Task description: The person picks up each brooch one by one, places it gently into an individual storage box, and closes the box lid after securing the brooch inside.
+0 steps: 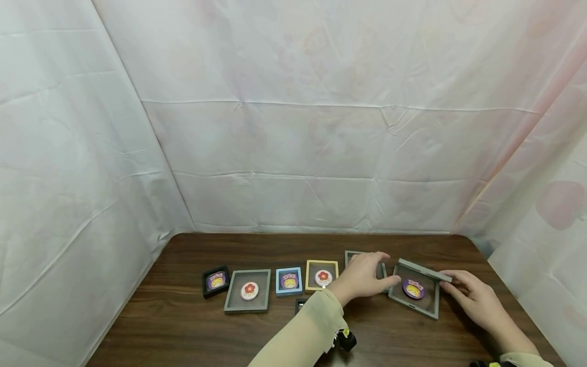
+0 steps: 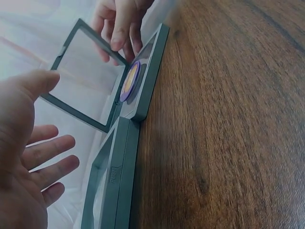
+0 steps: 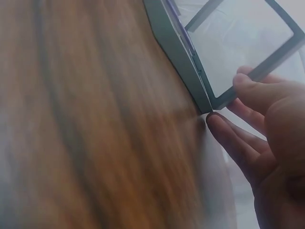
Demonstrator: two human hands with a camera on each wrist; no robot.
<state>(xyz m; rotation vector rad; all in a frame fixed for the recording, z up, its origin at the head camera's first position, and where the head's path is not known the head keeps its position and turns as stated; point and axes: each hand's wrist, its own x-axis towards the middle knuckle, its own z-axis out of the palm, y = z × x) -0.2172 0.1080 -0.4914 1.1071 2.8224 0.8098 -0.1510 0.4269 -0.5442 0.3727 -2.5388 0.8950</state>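
At the right of the table lies a grey floating display frame point(image 1: 425, 304), its hinged lid point(image 1: 424, 270) raised. A round purple badge point(image 1: 414, 289) with a yellow cartoon figure rests on its clear film. My right hand point(image 1: 477, 298) pinches the lid's right corner; in the right wrist view the thumb point(image 3: 252, 88) lies against the lid's rim. My left hand point(image 1: 364, 275) hovers just left of this frame, thumb and fingers spread apart and holding nothing. Partly behind it is another grey display frame point(image 2: 126, 167), closed, its edge against the raised-lid one.
Leftward stand a yellow frame point(image 1: 314, 263) and a large grey frame point(image 1: 246, 308), each with a flower badge. A blue frame point(image 1: 289, 293) and a black frame point(image 1: 214, 293) hold purple badges. Another dark frame point(image 1: 299, 305) is mostly hidden by the left sleeve. Curtains point(image 1: 293, 142) enclose the table.
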